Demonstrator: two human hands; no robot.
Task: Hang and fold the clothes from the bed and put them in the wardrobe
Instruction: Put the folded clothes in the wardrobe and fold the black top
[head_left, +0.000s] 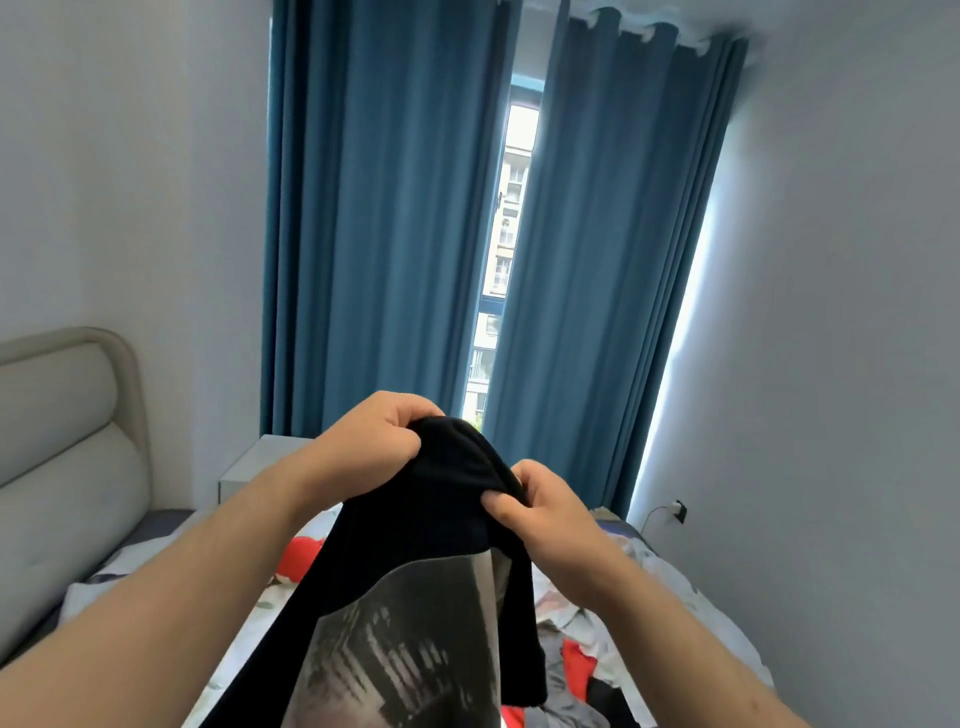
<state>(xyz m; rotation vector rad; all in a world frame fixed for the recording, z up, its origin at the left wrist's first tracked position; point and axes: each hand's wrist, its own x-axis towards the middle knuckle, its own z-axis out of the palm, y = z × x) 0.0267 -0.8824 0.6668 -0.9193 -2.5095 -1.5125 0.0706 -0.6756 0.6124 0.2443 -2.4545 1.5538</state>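
Black T-shirt (415, 545) fabric fills the lower middle of the head view, held up in front of the person above the bed (249, 639). A large grey-and-white print covers its lower part, streaked and glossy, while the upper part is plain black and bunched. Left hand (369, 441) grips the topmost fold with fingers curled over it; right hand (540, 514) pinches the cloth lower on the right, thumb pressed on the fabric. Red, grey and black clothes (576, 670) lie heaped on the patterned bed below. Blue curtains (374, 234) hang behind.
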